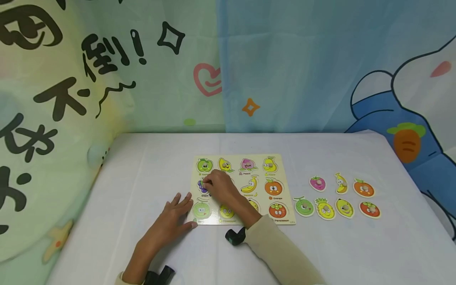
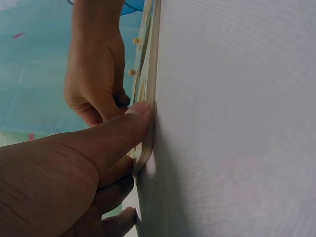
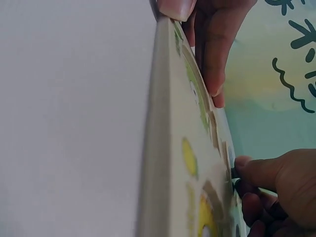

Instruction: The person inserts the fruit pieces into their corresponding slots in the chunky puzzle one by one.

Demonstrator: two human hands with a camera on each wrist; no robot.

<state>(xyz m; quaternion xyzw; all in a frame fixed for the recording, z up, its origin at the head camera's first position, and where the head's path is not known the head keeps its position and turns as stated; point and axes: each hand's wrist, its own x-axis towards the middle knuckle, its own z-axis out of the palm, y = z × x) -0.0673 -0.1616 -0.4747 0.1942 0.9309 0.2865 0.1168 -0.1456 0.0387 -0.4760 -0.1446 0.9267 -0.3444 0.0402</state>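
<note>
A cream fruit puzzle board [image 1: 291,213] lies flat on the table, printed with several labelled fruits. My right hand [image 1: 225,190] reaches across it and pinches a purple grape puzzle piece [image 1: 202,187] at the grape picture on the left side. In the right wrist view, thumb and fingertips [image 3: 243,162] meet low at the board's surface, partly hiding the piece. At the board's lower left corner, my left hand [image 1: 170,221] rests with fingers spread. Its thumb [image 2: 140,114] touches the front edge in the left wrist view, the other fingers lying along the left side.
Right of the board lie several loose fruit pieces, among them a banana [image 1: 341,184], an orange [image 1: 363,188], a green melon [image 1: 304,207], a pineapple [image 1: 325,209] and a lemon [image 1: 344,208]. A white cloth [image 1: 213,257] covers the table; a printed curtain [image 1: 285,59] hangs behind.
</note>
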